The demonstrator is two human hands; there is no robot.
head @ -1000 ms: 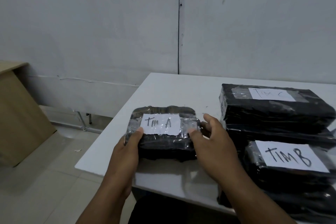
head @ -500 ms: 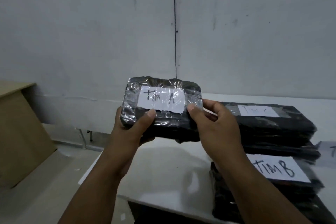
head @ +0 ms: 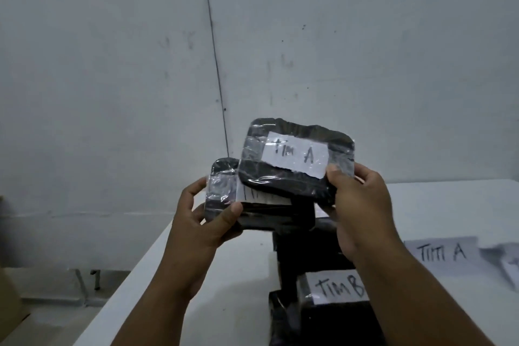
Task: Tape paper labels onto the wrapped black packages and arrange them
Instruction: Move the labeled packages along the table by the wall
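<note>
Two wrapped black packages are raised above the white table (head: pixel 213 284). My right hand (head: pixel 359 205) grips the upper package (head: pixel 283 180) at its right end, thumb on the taped paper label (head: pixel 297 157) reading "TIM A". My left hand (head: pixel 205 222) grips the lower package (head: pixel 224 199) at its left end; its label is mostly hidden under the upper package. The upper package overlaps the lower one and tilts down to the right.
A stack of black packages (head: pixel 331 314) stands on the table under my right arm, the near one labelled "TIM B" (head: pixel 337 286). A loose "TIM A" paper label (head: pixel 441 253) lies on the table to the right. A wall rises behind.
I lifted the packages off the table and higher. What looked like one package has separated: the right hand has slid the upper one up and right, off the lower one in the left hand.
</note>
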